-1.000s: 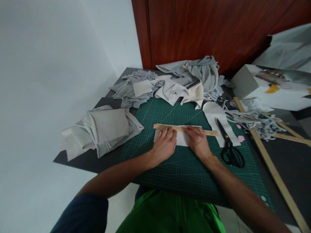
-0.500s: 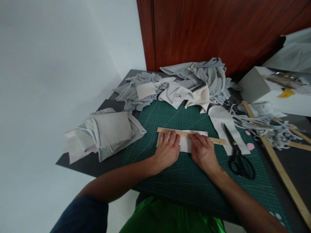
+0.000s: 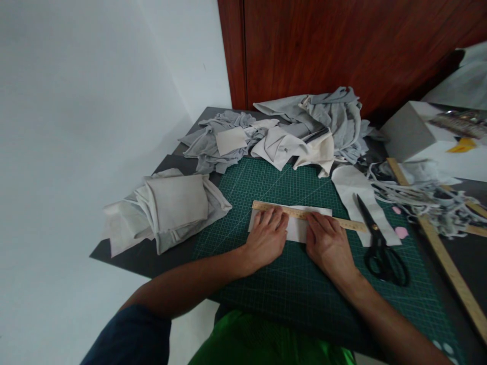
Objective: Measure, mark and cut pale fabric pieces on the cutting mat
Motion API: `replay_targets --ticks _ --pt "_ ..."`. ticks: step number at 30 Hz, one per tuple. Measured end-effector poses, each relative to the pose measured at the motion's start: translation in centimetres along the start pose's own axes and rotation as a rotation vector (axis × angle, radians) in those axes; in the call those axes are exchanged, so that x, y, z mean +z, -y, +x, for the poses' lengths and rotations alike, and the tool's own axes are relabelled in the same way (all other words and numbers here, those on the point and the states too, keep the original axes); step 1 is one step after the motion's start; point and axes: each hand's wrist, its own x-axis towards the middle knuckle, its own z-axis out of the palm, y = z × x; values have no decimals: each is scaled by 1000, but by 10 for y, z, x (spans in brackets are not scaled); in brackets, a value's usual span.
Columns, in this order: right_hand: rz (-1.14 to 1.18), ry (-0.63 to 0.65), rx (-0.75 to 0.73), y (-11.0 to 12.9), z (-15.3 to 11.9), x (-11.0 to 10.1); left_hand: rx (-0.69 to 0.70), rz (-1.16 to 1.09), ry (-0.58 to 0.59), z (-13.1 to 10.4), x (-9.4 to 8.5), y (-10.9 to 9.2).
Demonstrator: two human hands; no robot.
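My left hand (image 3: 266, 235) lies with its fingers stretched out on a thin wooden ruler (image 3: 294, 212) and a white rectangular piece (image 3: 296, 231), which looks like cloth or paper. On the right part of this piece rests my right hand (image 3: 327, 239), its fingers curled and closed at the ruler's lower edge. The ruler lies lengthwise over the white piece and sticks out past it to the right, toward the black-handled scissors (image 3: 376, 238). Those scissors lie partly on a long white piece with a rounded end (image 3: 352, 190). My fingertips are partly hidden.
A green cutting mat (image 3: 251, 182) covers the dark table. Folded pale cloth (image 3: 178, 203) is at left, crumpled grey cloth (image 3: 335, 119) at the back. On the right are tangled white strips (image 3: 429, 195), a long wooden stick (image 3: 449, 268) and a white box (image 3: 411, 129).
The view has shifted slightly, so most things appear a little farther right. The ruler has slid slightly to the right over the white piece. Both hands stay on them.
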Motion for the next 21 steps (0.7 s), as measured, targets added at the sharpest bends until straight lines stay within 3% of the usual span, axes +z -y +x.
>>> replay_targets --ticks 21 --pt "-45 -7 -13 0 -2 1 -1 -57 54 -10 0 -4"
